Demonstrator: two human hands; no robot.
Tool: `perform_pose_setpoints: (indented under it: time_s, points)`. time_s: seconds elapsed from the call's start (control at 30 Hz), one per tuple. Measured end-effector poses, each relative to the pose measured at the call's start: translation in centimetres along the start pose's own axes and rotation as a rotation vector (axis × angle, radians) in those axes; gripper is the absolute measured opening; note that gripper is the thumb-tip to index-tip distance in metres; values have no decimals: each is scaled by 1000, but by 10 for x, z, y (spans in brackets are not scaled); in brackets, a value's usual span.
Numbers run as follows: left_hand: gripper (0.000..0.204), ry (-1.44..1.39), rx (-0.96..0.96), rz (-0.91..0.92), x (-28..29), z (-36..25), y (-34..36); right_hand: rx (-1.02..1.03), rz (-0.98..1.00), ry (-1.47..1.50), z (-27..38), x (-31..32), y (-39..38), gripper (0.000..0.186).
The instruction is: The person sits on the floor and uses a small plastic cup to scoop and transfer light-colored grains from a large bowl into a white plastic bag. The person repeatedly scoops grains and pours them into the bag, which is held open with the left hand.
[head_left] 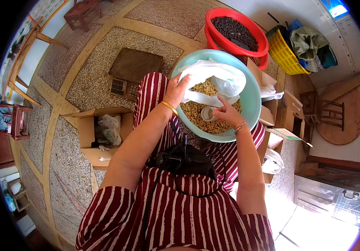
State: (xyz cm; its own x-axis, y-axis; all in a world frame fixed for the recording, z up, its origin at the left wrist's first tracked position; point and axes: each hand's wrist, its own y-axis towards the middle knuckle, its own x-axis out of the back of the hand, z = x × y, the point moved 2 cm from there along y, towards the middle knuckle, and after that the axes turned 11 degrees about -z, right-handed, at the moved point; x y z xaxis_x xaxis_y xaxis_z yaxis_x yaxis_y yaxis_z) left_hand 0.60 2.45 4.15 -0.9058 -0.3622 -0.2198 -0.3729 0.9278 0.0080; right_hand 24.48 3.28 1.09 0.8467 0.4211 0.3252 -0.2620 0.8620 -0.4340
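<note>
While the left hand has a white bag clamped, the right hand grips a little cup, I think, by tan bits in the blue basin.

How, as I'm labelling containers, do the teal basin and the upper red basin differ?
The teal basin holds tan pieces; the upper red basin holds dark, roundish ones. The teal basin sits at the person's knees, while the upper red basin is stacked on a lower red basin. Both are round, wide and open-topped.
</note>
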Motion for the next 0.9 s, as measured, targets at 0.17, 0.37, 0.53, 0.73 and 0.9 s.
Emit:
perform_pose_setpoints:
  time_s: [0.17,0.37,0.53,0.73,0.9]
  points:
    - [34,60,29,-43,-5,-1,11,-46,-92,33,-22,-4,23,72]
    - [36,9,47,-27,-6,5,24,27,-229,-3,-20,4,34,51]
    - [36,-3,45,-75,-10,-7,37,26,-308,98,9,18,25,50]
    - [35,-71,-86,-111,-4,-31,58,115,-302,257,46,37,24,44]
    - [34,15,-71,-97,1,-24,46,277,-409,-215,32,38,17,48]
